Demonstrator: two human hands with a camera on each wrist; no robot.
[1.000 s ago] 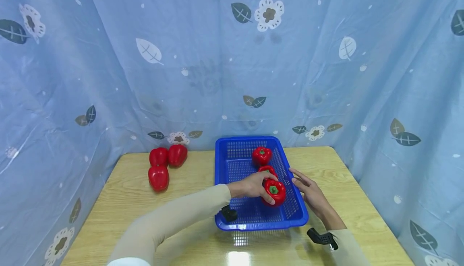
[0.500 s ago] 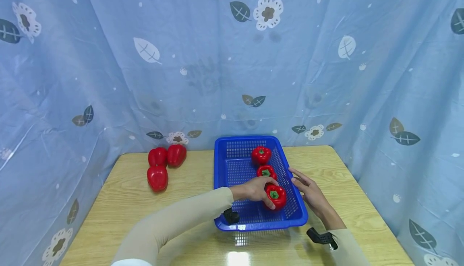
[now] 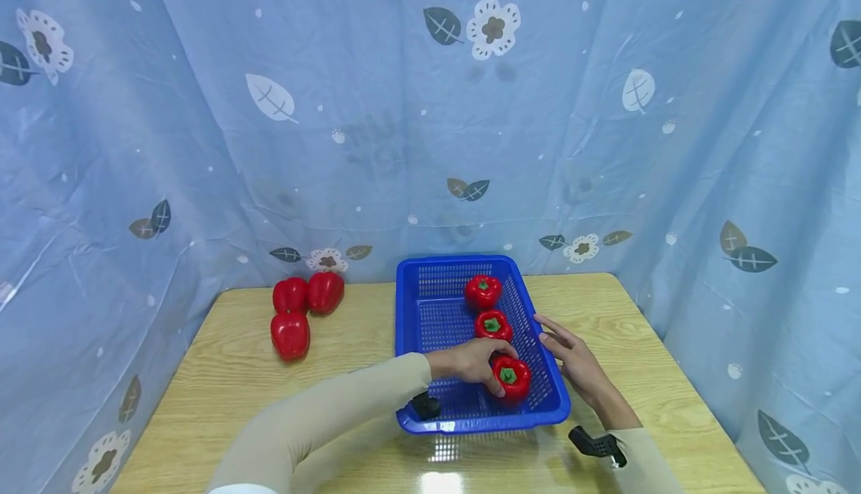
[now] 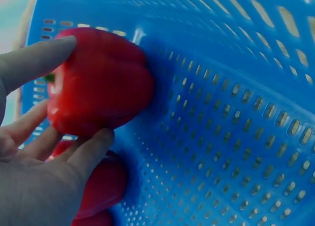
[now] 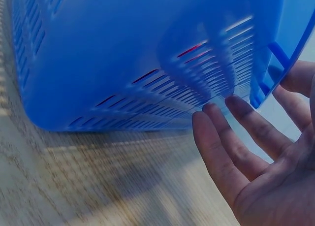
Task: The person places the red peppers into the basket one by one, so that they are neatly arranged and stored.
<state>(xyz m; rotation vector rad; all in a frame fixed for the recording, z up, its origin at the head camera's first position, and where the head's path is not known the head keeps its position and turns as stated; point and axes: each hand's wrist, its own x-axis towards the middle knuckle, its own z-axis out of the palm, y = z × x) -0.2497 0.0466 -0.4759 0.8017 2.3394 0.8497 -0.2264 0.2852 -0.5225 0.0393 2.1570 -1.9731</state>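
Observation:
My left hand (image 3: 476, 361) reaches into a blue plastic basket (image 3: 402, 307) and grips a red bell pepper (image 3: 515, 383) near its front right corner. In the left wrist view the thumb lies over this bell pepper (image 4: 106, 80) and the fingers curl beneath it. Two more red bell peppers stand behind it along the right wall: a middle one (image 3: 493, 324) and a far one (image 3: 483, 292). Outside the right wall, my right hand (image 3: 581, 368) touches the basket's edge. Its fingers are mostly straight against the slotted wall (image 5: 113, 44) in the right wrist view.
Three more red bell peppers (image 3: 291, 335) lie grouped at the back left of the wooden table (image 3: 242, 382). A blue patterned curtain (image 3: 377, 105) hangs behind the table and along both sides. Black wrist devices (image 3: 595, 445) sit on both forearms.
My left hand has moved slightly toward the front of the basket with the bell pepper, so the middle bell pepper shows more fully. The right hand stays at the basket's edge.

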